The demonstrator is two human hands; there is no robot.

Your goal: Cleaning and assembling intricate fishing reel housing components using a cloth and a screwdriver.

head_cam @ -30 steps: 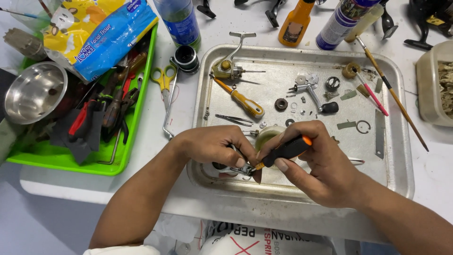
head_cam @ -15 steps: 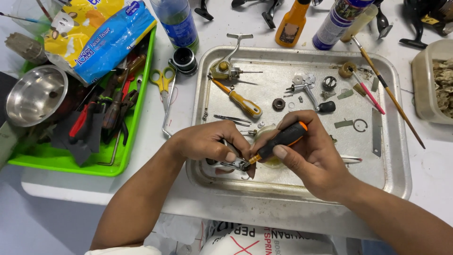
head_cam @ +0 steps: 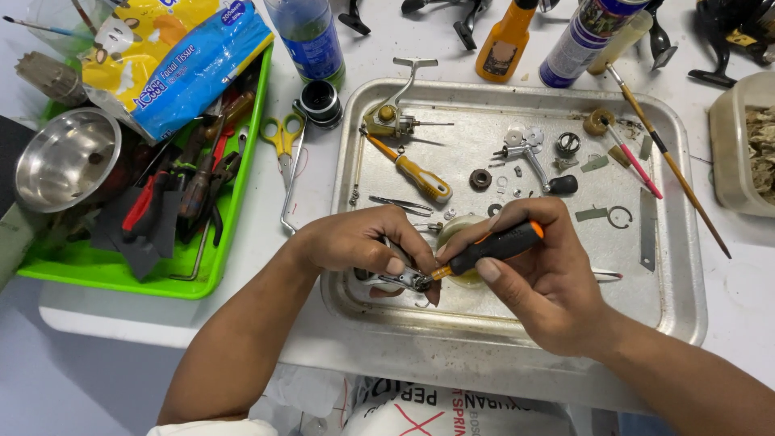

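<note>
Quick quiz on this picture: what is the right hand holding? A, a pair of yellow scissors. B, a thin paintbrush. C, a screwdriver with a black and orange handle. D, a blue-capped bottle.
C: the right hand grips a screwdriver with a black and orange handle, its tip at the small metal part pinched in the left hand over the metal tray.

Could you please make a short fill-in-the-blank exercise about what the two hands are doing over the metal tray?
1. The right hand holds a screwdriver with a black and ______ handle.
2. The left hand grips a small ______ part at the screwdriver's tip.
3. Both hands work above a metal tray, and a second screwdriver with a ______ handle lies in it.
4. Left of the metal tray stands a ______ tray full of tools.

Missing words: orange; metal; yellow; green
</note>
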